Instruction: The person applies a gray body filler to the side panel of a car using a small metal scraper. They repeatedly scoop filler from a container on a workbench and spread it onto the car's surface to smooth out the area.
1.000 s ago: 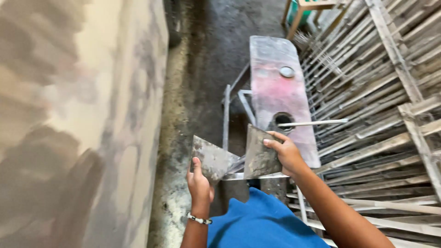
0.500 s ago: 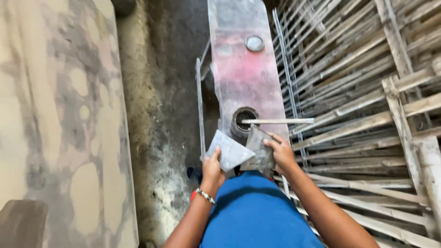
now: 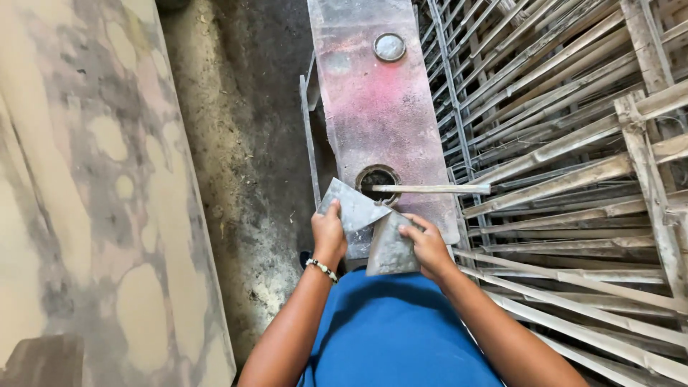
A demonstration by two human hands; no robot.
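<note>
The fingers of the left hand point(image 3: 329, 233) curl round the near-left edge of a grey plastering blade point(image 3: 352, 209), and the right hand point(image 3: 428, 247) pinches a second grey blade point(image 3: 391, 247) by its right edge, thumb on top; the two blades overlap at a corner just above the person's blue shirt point(image 3: 398, 330). Since a second ago the hands have drawn together, so that the blades, then side by side, now cross and touch, which reads as one blade being scraped or loaded against the other. The view has also tipped further down. Beyond the hands lies a long plank stained pink point(image 3: 380, 107), with a dark round hole point(image 3: 378, 180) and a small metal disc point(image 3: 389, 46) farther off; a thin pale stick point(image 3: 430, 189) lies across the hole. To the right is bamboo scaffolding point(image 3: 573, 143), to the left a patchy plastered wall point(image 3: 86, 179), and far below a rough dirt floor point(image 3: 244, 143).
</note>
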